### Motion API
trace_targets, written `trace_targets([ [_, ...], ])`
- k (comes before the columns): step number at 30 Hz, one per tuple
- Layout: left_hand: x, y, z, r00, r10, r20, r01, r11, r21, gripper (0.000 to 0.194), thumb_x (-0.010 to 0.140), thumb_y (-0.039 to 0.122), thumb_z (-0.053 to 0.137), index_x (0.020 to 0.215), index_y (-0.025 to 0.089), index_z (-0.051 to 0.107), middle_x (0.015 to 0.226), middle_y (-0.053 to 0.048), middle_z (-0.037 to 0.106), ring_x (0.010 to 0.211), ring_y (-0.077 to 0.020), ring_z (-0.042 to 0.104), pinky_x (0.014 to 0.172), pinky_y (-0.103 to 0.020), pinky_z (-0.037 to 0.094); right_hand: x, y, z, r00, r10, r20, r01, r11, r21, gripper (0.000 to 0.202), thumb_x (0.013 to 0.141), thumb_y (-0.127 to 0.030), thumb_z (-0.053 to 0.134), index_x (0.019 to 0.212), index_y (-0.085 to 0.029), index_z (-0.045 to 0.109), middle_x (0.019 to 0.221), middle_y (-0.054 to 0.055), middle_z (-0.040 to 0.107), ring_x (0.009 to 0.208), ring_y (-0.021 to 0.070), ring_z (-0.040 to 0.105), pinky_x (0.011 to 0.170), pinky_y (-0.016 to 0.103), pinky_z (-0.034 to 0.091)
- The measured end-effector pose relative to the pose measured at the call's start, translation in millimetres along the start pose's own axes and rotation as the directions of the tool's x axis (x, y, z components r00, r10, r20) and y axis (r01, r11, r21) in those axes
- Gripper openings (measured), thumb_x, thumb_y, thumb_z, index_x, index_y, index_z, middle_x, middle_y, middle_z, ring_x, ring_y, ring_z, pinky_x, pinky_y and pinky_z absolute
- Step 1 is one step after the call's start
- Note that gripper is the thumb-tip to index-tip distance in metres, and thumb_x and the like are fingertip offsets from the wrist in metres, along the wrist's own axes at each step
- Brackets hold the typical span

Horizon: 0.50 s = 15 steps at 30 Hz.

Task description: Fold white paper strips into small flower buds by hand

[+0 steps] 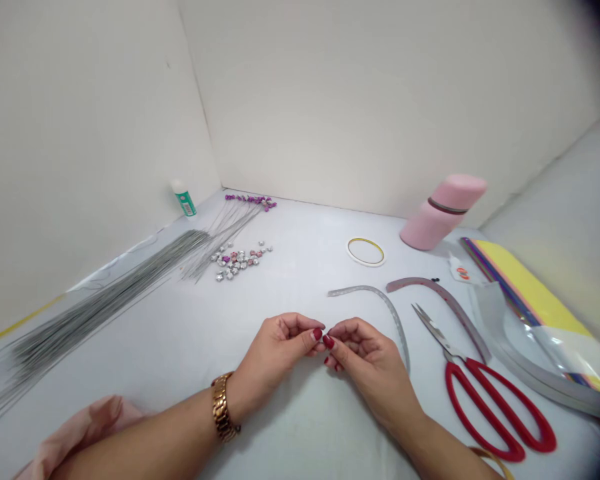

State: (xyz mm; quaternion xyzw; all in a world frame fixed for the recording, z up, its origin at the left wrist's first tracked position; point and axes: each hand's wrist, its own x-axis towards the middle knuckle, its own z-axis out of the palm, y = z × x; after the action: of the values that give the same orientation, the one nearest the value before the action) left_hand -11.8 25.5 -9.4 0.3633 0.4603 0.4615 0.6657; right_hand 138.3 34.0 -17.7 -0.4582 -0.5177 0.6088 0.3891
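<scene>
My left hand, with a gold watch on its wrist, has thumb and fingertips pinched together. Facing it, my right hand makes a similar pinch, the tips of both hands nearly touching. Whatever lies between the fingertips is too small to make out. Beyond my left hand sits a scatter of small silver, pink and purple pieces. Thin grey wires lie in a long bundle at the left, and several wires behind have purple tips. Near my right hand lies a curved pale strip.
Red-handled scissors and a mauve strip lie at the right. Farther back are a tape roll, a pink bottle, a glue bottle and coloured sheets. A glue stick stands back left.
</scene>
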Motion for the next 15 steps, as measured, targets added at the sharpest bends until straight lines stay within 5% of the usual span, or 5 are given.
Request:
trace_targets([
  [15, 0.2, 0.3, -0.6, 1.0, -0.003, 0.006, 0.003, 0.999, -0.046, 0.013, 0.071, 0.023, 0.063, 0.075, 0.01, 0.065, 0.063, -0.004, 0.064, 0.062, -0.0123, 0.058, 0.065, -0.025, 0.043, 3.9, 3.4, -3.4, 0.998, 0.01, 0.054, -0.013, 0.998, 0.069, 0.012, 0.074, -0.028, 0.063, 0.078, -0.018, 0.06, 0.067, 0.002, 0.066, 0.062, 0.0139, 0.059, 0.055, 0.024, 0.043],
])
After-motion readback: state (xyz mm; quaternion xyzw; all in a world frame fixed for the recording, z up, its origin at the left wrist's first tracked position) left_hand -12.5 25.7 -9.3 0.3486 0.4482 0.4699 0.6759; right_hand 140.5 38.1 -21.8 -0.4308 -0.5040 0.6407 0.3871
